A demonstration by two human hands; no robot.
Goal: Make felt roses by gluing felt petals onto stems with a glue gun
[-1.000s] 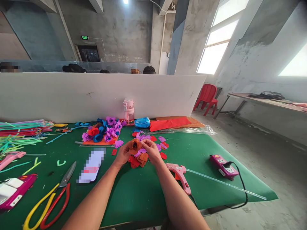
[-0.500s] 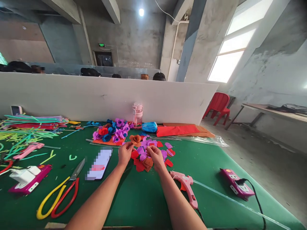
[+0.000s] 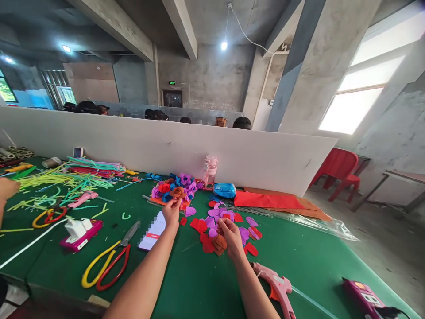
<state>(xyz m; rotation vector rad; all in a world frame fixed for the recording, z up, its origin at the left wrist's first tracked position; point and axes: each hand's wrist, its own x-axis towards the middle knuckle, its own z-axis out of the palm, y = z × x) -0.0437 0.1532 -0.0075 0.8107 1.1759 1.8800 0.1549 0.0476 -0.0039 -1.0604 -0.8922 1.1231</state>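
Note:
My left hand [image 3: 171, 212] pinches a brown fabric-like flower [image 3: 178, 192] at the front of a heap of purple, blue and red flowers [image 3: 186, 179]. My right hand [image 3: 231, 235] hovers over loose petals, its thumb and fingertips pressed together; anything between them is too small to make out. Purple petals [image 3: 212, 212], red petals [image 3: 199, 225] and a small stack of brown petals [image 3: 219, 243] lie around the right hand's fingers. Below and right of that forearm rests a pink glue gun [image 3: 277, 283] with a clear glue stick.
Yellow-and-red scissors [image 3: 109, 261] and a phone [image 3: 151, 237] lie left of my forearm. Power strips [image 3: 81, 237] sit on both sides. Pipe cleaners [image 3: 96, 168] are heaped at left, where another person's hand [image 3: 8, 188] shows. A white partition [image 3: 159, 146] bounds the table's back.
The view has swung left. My left hand has carried the brown flower leftward from beside the petals to the flower heap. My right hand stays over the petals.

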